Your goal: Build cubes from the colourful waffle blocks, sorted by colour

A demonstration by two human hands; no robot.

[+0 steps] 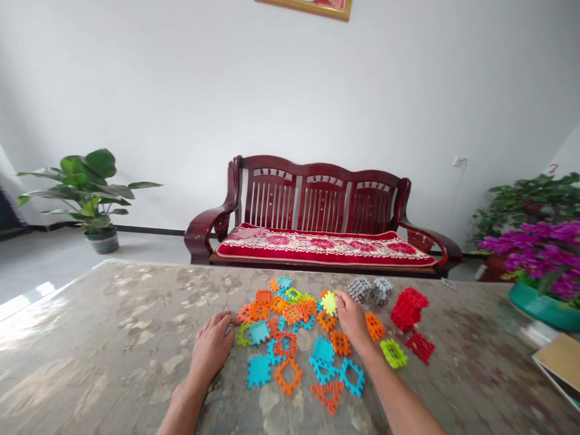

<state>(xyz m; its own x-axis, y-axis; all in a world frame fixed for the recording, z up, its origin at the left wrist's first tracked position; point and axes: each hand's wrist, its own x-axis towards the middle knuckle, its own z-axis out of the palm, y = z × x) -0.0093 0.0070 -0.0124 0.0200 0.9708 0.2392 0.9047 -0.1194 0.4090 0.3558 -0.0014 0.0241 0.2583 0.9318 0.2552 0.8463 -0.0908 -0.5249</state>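
My right hand (350, 314) grips a yellow-green interlocking tile (328, 303) by its right edge, over the far right side of a loose pile. My left hand (214, 342) rests on the table with its fingers stretched out, holding nothing, fingertips close to an orange tile (245, 313) and a green tile (243, 334). Between the hands lie several flat plastic building tiles with toothed edges. Nearer me are a solid blue tile (259, 370), an orange tile with a diamond opening (289, 376) and an orange triangular tile (327, 396).
Right of my right arm stand a red stack of tiles (408, 308) and grey stacks (359, 289). A lime-green tile (394, 353) lies beside my forearm. A teal flower pot (544, 305) is at the table's right. Behind the table (149, 338) stands a wooden bench (312, 175).
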